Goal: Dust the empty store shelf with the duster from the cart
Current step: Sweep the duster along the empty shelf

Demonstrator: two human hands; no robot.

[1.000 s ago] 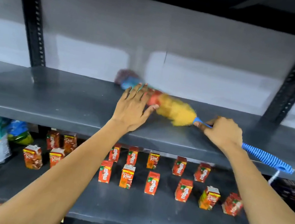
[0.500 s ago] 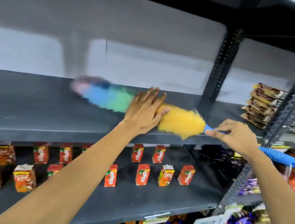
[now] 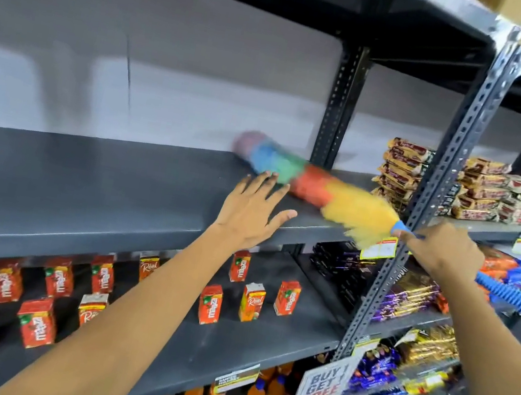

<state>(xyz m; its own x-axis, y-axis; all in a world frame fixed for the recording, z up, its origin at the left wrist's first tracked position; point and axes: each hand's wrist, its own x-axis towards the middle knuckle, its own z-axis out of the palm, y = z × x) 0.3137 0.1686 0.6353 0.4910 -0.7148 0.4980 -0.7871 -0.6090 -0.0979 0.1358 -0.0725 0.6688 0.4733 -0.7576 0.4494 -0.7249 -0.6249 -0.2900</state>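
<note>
A: What are the hands doing?

B: The right hand (image 3: 441, 250) is clenched around the blue ribbed plastic handle of the rainbow-coloured fluffy duster (image 3: 310, 181), gripping just behind the yellow end of the head. The left hand (image 3: 251, 211) holds nothing; it lies flat, fingers spread, on the empty dark grey metal shelf (image 3: 80, 186) near its front edge, fingertips just beside the fluff.

A: And the duster itself?

B: Its head lies blurred across the shelf's right end, tip toward the back edge, yellow part overhanging the front right corner by the grey perforated steel upright (image 3: 443, 180).

A: How should this sweep go?

B: I'd judge it best to keep the fluff pressed lightly on the metal, work right into the back right corner, and draw dust forward off the front edge, clear of the red juice cartons (image 3: 251, 302) on the shelf below.
</note>
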